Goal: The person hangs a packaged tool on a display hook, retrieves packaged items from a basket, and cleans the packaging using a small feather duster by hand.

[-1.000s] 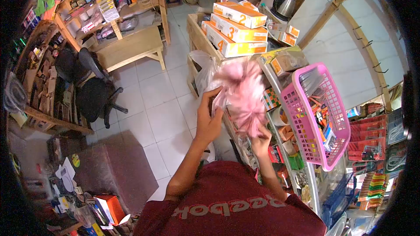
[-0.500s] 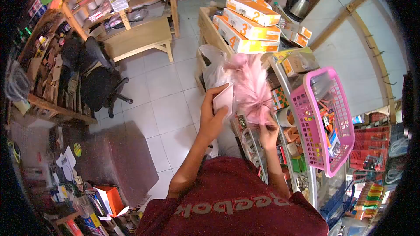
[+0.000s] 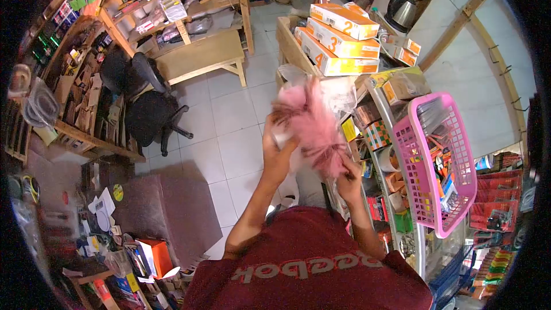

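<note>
Pink feathery bundle point(image 3: 321, 135), blurred by motion, spreads between my two hands. Its lower right end is pinched in the fingers of my right hand point(image 3: 349, 181). My left hand point(image 3: 278, 155) is wrapped round a pale, flat item point(image 3: 281, 135), partly covered by the pink bundle's upper left part. Behind the bundle, clear plastic point(image 3: 343, 93) lies near the counter edge. Orange and white boxes point(image 3: 344, 49) marked 2, 3 and 4 are stacked just beyond it.
To the right, a pink basket point(image 3: 406, 166) of small goods stands on the glass counter. A kettle point(image 3: 402, 12) is farther back. Black chair point(image 3: 150, 117), wooden bench point(image 3: 201, 57) and brown box point(image 3: 166, 212) are on the left. Packed shelves line the walls.
The pink bundle has swung up and left, now overlapping the flat item and my left hand. Both hands keep their hold. The whole view has shifted, moving the surroundings rightward.
</note>
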